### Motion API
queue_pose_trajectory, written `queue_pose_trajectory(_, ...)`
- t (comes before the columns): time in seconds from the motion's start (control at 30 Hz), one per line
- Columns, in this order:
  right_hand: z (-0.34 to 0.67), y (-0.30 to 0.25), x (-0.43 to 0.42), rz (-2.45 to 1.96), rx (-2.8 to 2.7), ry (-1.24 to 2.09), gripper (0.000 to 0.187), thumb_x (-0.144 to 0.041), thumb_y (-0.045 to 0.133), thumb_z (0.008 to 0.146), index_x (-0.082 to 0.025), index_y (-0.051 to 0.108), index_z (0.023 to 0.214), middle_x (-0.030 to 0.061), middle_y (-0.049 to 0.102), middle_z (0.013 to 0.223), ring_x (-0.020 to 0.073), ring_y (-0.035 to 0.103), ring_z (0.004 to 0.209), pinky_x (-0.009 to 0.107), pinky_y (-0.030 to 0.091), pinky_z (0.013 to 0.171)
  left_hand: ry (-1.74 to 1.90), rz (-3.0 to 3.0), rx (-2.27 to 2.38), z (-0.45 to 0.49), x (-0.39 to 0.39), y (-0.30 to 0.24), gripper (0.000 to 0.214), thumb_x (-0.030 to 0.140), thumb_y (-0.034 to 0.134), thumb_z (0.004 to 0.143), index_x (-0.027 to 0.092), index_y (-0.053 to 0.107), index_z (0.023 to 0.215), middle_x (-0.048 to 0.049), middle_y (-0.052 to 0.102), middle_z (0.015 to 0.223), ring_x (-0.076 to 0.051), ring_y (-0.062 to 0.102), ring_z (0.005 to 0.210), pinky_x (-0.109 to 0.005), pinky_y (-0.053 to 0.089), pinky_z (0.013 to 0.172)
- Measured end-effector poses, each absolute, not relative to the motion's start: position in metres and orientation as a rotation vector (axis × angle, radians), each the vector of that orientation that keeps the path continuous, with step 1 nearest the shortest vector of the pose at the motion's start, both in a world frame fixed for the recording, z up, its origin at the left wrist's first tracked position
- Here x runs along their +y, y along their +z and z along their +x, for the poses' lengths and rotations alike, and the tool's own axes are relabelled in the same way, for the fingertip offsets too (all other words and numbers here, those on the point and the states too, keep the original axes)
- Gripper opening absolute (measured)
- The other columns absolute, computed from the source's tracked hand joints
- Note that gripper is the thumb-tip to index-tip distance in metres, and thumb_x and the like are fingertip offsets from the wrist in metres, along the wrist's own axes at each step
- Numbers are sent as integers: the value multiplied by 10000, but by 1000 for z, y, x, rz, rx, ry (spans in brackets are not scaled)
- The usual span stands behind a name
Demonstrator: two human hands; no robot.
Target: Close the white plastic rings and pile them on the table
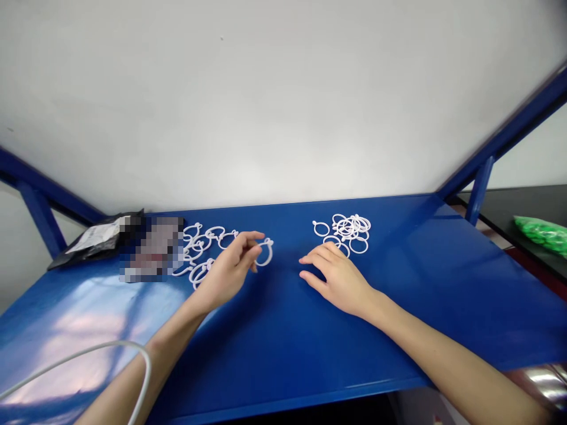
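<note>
Between the thumb and fingers of my left hand (233, 265) is a white plastic ring (270, 254) with a small eyelet on its rim, held above the blue tabletop. Behind and left of that hand lies a loose spread of similar white rings (195, 248), partly hidden by the hand. My right hand (339, 276) hovers low with its thumb and fingers apart and nothing between them. Just beyond its knuckles is another pile of white rings (352, 227), overlapping one another.
A black plastic parcel (101, 236) with a white label lies at the back left, beside a blurred-out flat object (153, 248). A white cable (110, 343) loops over my left forearm. Blue frame bars flank the table (283, 348). Green bagged items (543, 233) sit on a dark surface at right.
</note>
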State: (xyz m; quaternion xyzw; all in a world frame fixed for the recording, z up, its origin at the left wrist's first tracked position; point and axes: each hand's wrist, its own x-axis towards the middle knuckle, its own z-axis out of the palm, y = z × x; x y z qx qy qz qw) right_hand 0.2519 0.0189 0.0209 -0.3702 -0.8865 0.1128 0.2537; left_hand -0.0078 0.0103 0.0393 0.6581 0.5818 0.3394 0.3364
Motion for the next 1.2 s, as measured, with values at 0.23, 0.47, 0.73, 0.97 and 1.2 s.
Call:
queue_pose_trajectory(0.23,248,18,17,-986,-2316,665,131,-282,562,1040,-220,667,1086,41,723,1044,203,648,974,363,524,875,760,1541,1051,21,-7,27,225,371,549,977,200,591,1117,-22,647,948,-142,642,764,-327,540,793)
queue_pose_trajectory(0.47,247,22,14,-977,-2180,885,110,-263,577,1032,-238,683,1015,0,740,992,161,673,901,287,494,819,808,1493,1059,26,-11,24,197,361,596,961,194,602,1065,-11,663,927,-139,653,775,-308,532,778)
queue_pose_trajectory(0.73,245,28,8,-1045,-2071,1175,181,-315,512,1054,-232,659,992,-33,722,852,99,624,637,220,471,619,899,1547,1153,28,-15,26,205,376,608,953,192,655,1030,3,692,776,-137,644,696,-265,513,673)
queue_pose_trajectory(0.97,243,29,4,-1010,-2208,979,196,-278,493,1062,-227,657,966,-17,722,882,117,643,702,239,476,677,966,1655,1193,32,-17,17,151,342,667,936,210,735,969,-23,774,922,-162,718,813,-274,554,748)
queue_pose_trajectory(1.2,246,27,-1,-889,-2280,828,225,-247,463,1069,-211,629,921,-9,707,854,114,636,702,228,452,647,1085,1947,1063,33,-21,21,86,206,678,940,198,741,881,-8,763,832,-122,709,749,-218,540,710)
